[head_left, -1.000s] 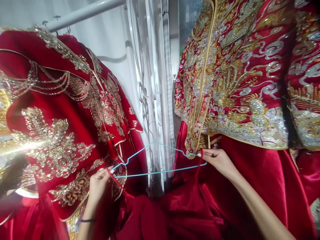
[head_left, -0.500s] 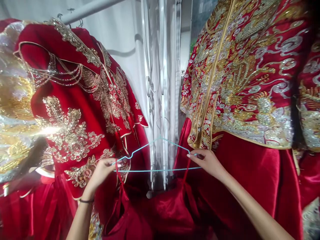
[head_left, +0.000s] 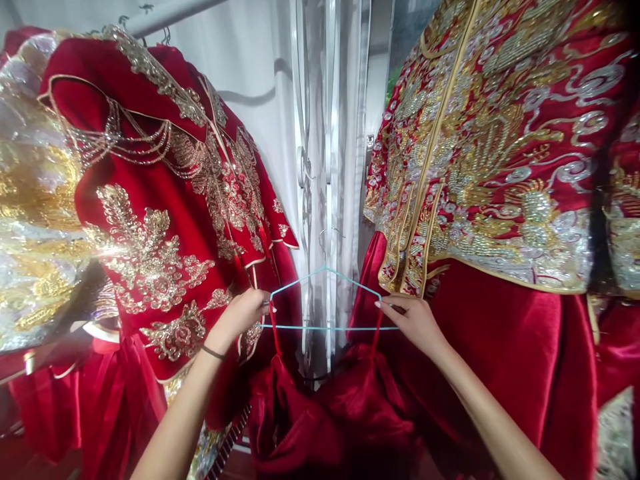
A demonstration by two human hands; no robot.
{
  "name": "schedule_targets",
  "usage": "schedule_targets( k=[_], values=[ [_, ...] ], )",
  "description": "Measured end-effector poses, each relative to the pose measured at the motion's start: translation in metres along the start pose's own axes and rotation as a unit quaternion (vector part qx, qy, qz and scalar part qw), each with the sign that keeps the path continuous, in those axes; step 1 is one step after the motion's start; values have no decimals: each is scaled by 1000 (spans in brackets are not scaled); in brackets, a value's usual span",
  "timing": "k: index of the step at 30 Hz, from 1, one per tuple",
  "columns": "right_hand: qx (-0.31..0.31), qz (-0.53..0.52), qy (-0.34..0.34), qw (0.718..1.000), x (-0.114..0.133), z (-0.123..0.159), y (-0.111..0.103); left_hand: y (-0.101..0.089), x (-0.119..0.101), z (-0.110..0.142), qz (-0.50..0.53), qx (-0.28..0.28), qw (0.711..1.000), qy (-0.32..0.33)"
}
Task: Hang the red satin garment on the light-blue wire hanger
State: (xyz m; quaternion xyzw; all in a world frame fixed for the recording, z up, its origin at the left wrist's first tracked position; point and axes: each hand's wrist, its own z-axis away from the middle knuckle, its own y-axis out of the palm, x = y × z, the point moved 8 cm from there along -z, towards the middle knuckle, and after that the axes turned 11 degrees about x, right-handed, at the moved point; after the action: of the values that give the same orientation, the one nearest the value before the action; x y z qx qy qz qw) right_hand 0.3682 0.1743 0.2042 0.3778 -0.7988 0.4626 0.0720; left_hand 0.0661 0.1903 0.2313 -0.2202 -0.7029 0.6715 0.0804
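Note:
A thin light-blue clothes hanger is held level between my two hands, its metal hook pointing up. My left hand, with a dark band at the wrist, pinches the hanger's left end, and a red strap hangs at the fingertips. At the right end, my right hand is closed on the hanger, another red strap beside its fingers. Both straps run down to a dark red satin slip-like garment hanging below the hanger's bar. Its lower part is in shadow.
To the left hangs a red jacket with silver-gold appliqué and bead chains, under a grey rail. An embroidered red-and-gold jacket over a red satin skirt is close on the right. White curtains and straps hang behind.
My left hand has moved inward and slightly up along the hanger, and the left strap has shifted right with it. My right hand stays near its place. The view has shifted slightly.

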Motion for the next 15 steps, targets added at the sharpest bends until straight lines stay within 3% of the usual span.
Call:
schedule_targets(
  k=[4,6,7,8,9,11,13,15],
  values=[
    [-89,71,0,994,-1,24,-13,0,-13,34,-89,-169,981,-34],
    [-159,80,20,984,-10,52,-15,18,-7,60,-62,-206,969,-125],
    [-178,69,41,981,-19,68,-9,37,1,71,-32,-173,965,-193],
    [-182,53,72,979,-32,84,1,64,10,80,1,-105,961,-257],
    [-160,29,112,980,-47,100,18,93,16,89,25,-21,953,-300],
    [-55,-28,228,972,-82,130,63,143,21,103,38,103,936,-333],
    [42,-91,325,940,-106,161,107,174,26,113,35,162,924,-344],
    [88,-162,363,913,-111,182,135,191,33,121,40,189,915,-353]
  ],
)
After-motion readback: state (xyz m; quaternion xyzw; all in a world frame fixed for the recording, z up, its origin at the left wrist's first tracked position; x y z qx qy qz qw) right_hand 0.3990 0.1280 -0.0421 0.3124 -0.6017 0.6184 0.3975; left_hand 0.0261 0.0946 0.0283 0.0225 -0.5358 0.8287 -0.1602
